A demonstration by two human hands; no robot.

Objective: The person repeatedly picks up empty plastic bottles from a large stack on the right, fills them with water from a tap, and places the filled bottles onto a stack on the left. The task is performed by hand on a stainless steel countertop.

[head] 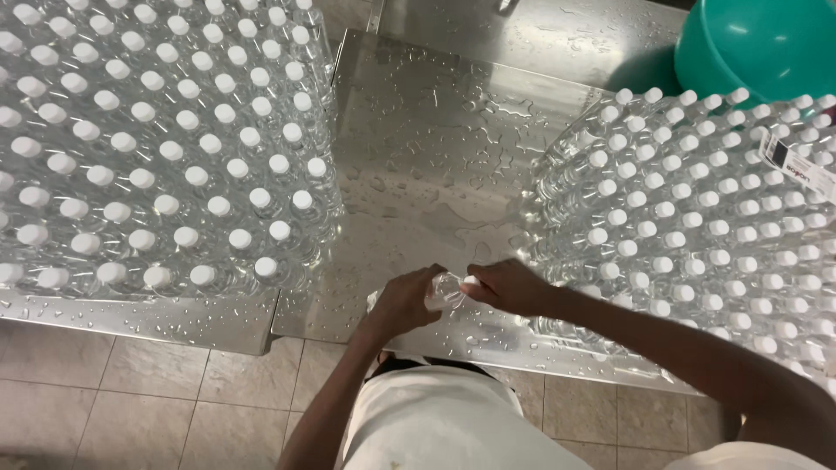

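Note:
Over the front edge of a wet steel table (435,148) I hold one clear plastic bottle (446,291) lying sideways between both hands. My left hand (402,302) is wrapped around its body. My right hand (509,285) is closed over its white-capped end. Most of the bottle is hidden by my fingers. A large block of upright clear bottles with white caps (157,148) fills the left side, and a second block of the same bottles (697,218) stands just right of my right hand.
Water drops cover the steel surface between the two bottle blocks. A teal round basin (758,43) sits at the back right. A white label (788,161) lies on the right block. Beige floor tiles (131,400) show below the table edge.

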